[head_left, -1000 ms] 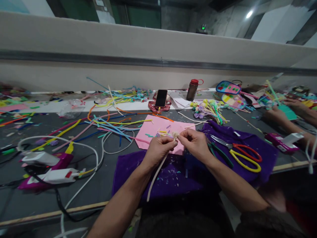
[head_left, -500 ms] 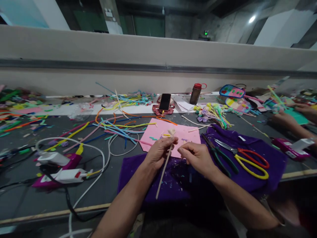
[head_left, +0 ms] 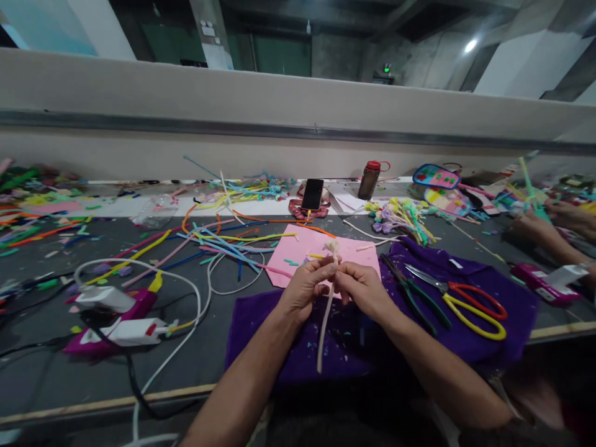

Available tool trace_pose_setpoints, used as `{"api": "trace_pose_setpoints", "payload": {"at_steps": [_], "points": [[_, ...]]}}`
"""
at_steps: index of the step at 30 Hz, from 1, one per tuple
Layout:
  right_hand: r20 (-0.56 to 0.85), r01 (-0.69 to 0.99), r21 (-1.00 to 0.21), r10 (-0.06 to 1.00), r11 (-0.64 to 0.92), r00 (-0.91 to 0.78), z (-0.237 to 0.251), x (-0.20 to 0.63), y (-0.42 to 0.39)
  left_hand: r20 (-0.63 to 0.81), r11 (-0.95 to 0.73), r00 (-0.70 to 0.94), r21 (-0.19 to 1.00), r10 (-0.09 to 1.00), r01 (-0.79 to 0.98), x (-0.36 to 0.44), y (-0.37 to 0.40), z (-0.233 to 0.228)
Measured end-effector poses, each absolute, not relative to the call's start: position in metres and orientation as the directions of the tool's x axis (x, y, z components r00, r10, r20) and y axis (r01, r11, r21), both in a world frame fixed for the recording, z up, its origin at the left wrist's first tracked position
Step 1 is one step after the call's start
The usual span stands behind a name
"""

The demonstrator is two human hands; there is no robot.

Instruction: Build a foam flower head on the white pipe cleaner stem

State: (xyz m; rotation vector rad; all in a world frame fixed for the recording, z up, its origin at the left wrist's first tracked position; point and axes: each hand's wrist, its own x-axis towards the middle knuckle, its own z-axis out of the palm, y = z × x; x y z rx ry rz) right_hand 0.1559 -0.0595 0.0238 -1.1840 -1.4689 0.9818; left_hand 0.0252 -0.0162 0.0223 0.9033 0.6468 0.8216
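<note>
Both hands pinch a cream pipe cleaner point(head_left: 326, 323) above the purple cloth point(head_left: 298, 335): left hand point(head_left: 305, 287) and right hand point(head_left: 363, 288) meet at its upper end (curled tip above), stem hanging almost vertically toward the counter's point(head_left: 93, 366) edge.

Grey worktable point(head_left: 56, 372) w/ beige partition wall point(head_left: 279, 124) behind, ceiling light point(head_left: 470, 45) upper right.
</note>
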Motion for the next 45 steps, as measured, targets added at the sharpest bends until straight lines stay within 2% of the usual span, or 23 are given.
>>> {"api": "trace_pose_setpoints", "payload": {"at_steps": [6, 11, 18, 22, 24, 26, 30, 37, 45], "points": [[0.043, -0.093, -0.995, 0.984, 0.028, -0.173, 0.028, 0.161, -0.06, -0.13, 0.327, 0.462, 0.866, 0.877, -0.377, 0.025, -0.013, 0.021], [0.017, -0.199, -0.98, 0.979, -0.024, -0.203, 0.024, 0.162, -0.058, -0.12, 0.311, 0.445, 0.868, 0.888, -0.388, 0.027, -0.013, 0.019], [0.001, -0.169, -0.985, 0.976, -0.037, -0.217, 0.021, 0.159, -0.058, -0.123, 0.299, 0.47, 0.899, 0.874, -0.319, 0.026, -0.014, 0.016], [-0.003, -0.093, -0.995, 0.977, -0.024, -0.214, 0.021, 0.159, -0.058, -0.122, 0.304, 0.464, 0.889, 0.877, -0.342, 0.027, -0.014, 0.017], [0.013, -0.027, -1.0, 0.984, 0.008, -0.179, 0.023, 0.162, -0.058, -0.121, 0.308, 0.458, 0.881, 0.881, -0.359, 0.026, -0.014, 0.019], [0.058, -0.002, -0.998, 0.996, 0.058, -0.075, 0.026, 0.169, -0.057, -0.136, 0.327, 0.46, 0.871, 0.877, -0.366, 0.026, -0.015, 0.021], [0.129, -0.1, -0.985, 0.983, 0.143, 0.13, 0.035, 0.18, -0.05, -0.185, 0.378, 0.483, 0.861, 0.856, -0.341, 0.026, -0.016, 0.026], [0.139, -0.145, -0.977, 0.984, 0.154, 0.109, 0.038, 0.18, -0.041, -0.215, 0.401, 0.5, 0.865, 0.839, -0.301, 0.029, -0.016, 0.027], [0.182, -0.087, -0.976, 0.97, 0.198, 0.163, 0.031, 0.184, -0.04, -0.21, 0.386, 0.485, 0.873, 0.849, -0.298, 0.028, -0.013, 0.022]]}}
